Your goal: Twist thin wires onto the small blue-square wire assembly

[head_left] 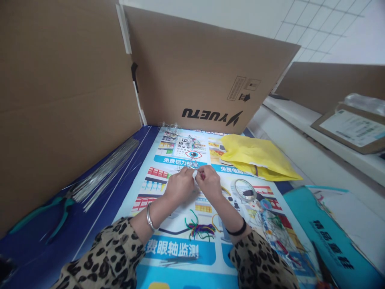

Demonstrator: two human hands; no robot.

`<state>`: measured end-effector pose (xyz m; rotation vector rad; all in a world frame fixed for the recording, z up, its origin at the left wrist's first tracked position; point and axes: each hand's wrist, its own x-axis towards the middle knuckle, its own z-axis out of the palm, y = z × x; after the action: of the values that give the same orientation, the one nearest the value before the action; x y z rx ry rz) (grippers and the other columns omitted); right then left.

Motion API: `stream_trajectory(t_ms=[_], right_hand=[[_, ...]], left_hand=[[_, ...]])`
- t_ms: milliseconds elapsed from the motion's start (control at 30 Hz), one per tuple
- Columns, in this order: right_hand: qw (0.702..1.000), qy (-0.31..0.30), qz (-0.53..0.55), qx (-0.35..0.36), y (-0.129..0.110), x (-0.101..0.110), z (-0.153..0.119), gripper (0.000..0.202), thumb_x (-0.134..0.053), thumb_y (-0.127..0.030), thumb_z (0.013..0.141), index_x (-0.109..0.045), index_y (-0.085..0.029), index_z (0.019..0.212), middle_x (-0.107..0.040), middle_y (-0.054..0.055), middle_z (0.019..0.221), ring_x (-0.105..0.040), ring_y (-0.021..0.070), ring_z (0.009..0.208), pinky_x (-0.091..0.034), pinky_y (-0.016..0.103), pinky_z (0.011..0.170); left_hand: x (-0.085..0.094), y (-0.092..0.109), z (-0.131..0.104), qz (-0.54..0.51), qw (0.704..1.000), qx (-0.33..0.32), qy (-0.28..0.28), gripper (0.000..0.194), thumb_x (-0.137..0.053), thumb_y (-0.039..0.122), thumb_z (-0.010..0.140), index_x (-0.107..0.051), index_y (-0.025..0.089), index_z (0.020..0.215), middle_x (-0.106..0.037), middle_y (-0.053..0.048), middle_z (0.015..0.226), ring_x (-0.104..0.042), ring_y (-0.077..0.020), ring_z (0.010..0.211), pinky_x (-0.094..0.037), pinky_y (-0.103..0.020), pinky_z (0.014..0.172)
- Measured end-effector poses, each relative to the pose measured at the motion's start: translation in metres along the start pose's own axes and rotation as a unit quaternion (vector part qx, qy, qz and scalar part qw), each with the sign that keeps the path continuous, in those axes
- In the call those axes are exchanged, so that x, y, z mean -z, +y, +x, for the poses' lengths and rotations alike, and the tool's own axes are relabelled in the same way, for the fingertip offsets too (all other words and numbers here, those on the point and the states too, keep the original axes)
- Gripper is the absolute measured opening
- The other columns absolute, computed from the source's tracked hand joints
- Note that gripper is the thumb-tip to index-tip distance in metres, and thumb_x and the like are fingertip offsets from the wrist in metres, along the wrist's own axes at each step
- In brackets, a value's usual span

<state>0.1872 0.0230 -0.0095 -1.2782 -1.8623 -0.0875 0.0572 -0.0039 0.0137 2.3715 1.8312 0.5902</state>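
Note:
Both hands meet over the middle of a printed poster (180,208). My left hand (181,185) has its fingers pinched together at a small whitish piece with thin wire. Close beside it, my right hand (209,182) is closed on a small dark red item between thumb and fingers; its exact shape is too small to tell. Thin tangled wires (192,140) lie just beyond the fingertips. Nearer to me, a bundle of coloured threads (201,230), purple, green and red, rests on the poster.
Pliers with teal handles (61,204) and a bundle of thin metal wires (105,172) lie left. On the right are a yellow bag (258,156), a tape roll (245,190), tangled wires and a teal package (327,237). Cardboard panels (195,68) stand behind and left.

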Motion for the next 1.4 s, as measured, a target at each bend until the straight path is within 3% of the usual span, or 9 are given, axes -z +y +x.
stream_trajectory(t_ms=[500,833,1100,1400], right_hand=[[0.999,-0.015,0.018,-0.029,0.000,0.002,0.002,0.006,-0.048,-0.016,0.070,-0.053,-0.020,0.069,-0.056,0.000,0.066,-0.053,0.0137,0.058,-0.045,0.025,0.059],[0.999,-0.015,0.024,-0.033,0.000,0.001,0.000,0.006,-0.048,-0.017,0.070,-0.051,-0.021,0.070,-0.054,-0.001,0.063,-0.051,0.0138,0.057,-0.044,0.025,0.058],[0.999,0.005,0.035,-0.025,0.000,-0.002,-0.003,0.007,-0.046,-0.017,0.072,-0.049,-0.021,0.069,-0.056,0.001,0.068,-0.054,0.0155,0.064,-0.046,0.028,0.063],[0.994,0.002,0.096,-0.051,-0.002,-0.002,-0.005,0.008,-0.047,-0.014,0.072,-0.052,-0.021,0.072,-0.062,0.002,0.077,-0.058,0.0141,0.066,-0.050,0.027,0.063]], left_hand=[[-0.015,-0.005,0.007,-0.026,1.000,0.000,0.005,0.032,-0.040,0.019,0.089,-0.052,0.025,0.118,-0.063,-0.005,0.097,-0.063,-0.0207,0.078,-0.045,-0.029,0.062],[-0.021,-0.008,0.009,-0.102,0.994,-0.001,0.040,0.022,-0.041,0.024,0.092,-0.060,0.025,0.103,-0.065,0.000,0.098,-0.060,-0.0151,0.089,-0.044,-0.023,0.072],[-0.019,-0.003,0.004,-0.105,0.993,0.040,0.044,0.029,-0.033,0.029,0.094,-0.060,0.020,0.097,-0.067,-0.005,0.092,-0.063,-0.0179,0.084,-0.044,-0.027,0.072],[-0.017,-0.003,0.006,-0.143,0.988,0.042,0.043,0.026,-0.038,0.027,0.092,-0.061,0.020,0.102,-0.068,-0.006,0.097,-0.063,-0.0210,0.087,-0.045,-0.030,0.074]])
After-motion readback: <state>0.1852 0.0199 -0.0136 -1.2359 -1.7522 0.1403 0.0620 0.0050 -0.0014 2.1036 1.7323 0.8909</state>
